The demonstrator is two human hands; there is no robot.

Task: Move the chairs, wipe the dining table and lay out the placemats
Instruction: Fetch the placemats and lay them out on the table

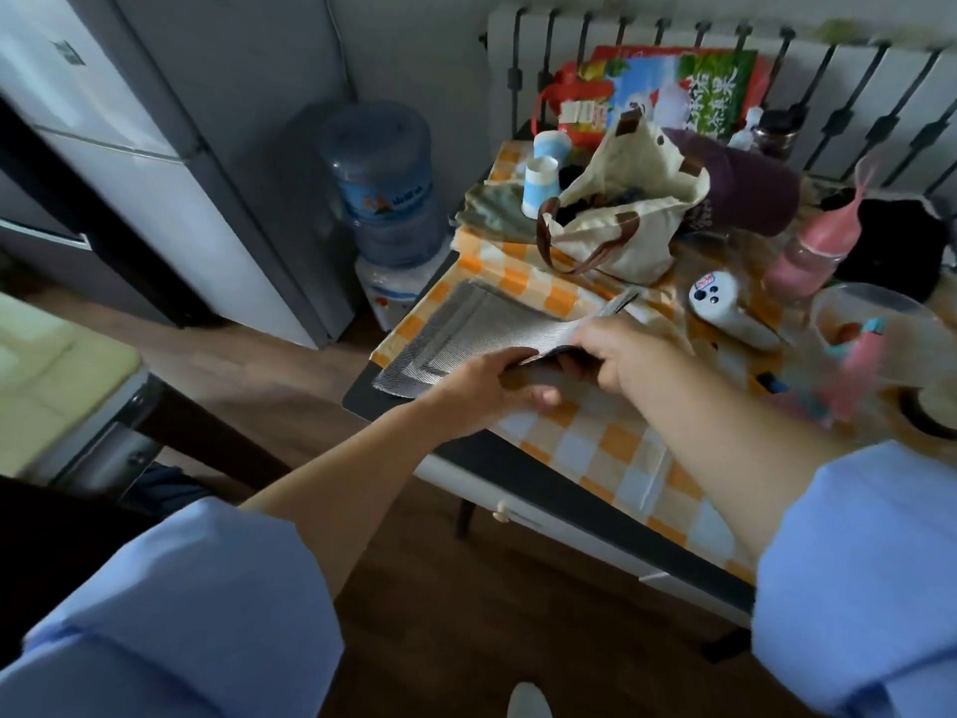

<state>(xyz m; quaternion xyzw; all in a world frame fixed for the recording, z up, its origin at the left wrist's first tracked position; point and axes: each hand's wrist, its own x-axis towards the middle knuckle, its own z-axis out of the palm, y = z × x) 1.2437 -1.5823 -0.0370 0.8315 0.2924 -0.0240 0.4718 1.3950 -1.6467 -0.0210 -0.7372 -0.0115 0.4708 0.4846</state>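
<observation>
I see the grey placemat point(487, 323) lying at the left corner of the checked table point(595, 448), its near edge raised off the cloth. My left hand point(492, 388) curls round that edge; my right hand point(621, 355) pinches it just beside. A canvas bag point(626, 220) stands behind.

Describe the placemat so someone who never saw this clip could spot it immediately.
Find the table with the orange-checked cloth in front of the radiator. On its left corner, nearest the water jug, lies the placemat, its near edge gripped by the left hand and right hand. It is the only flat, silver-grey woven sheet.
</observation>
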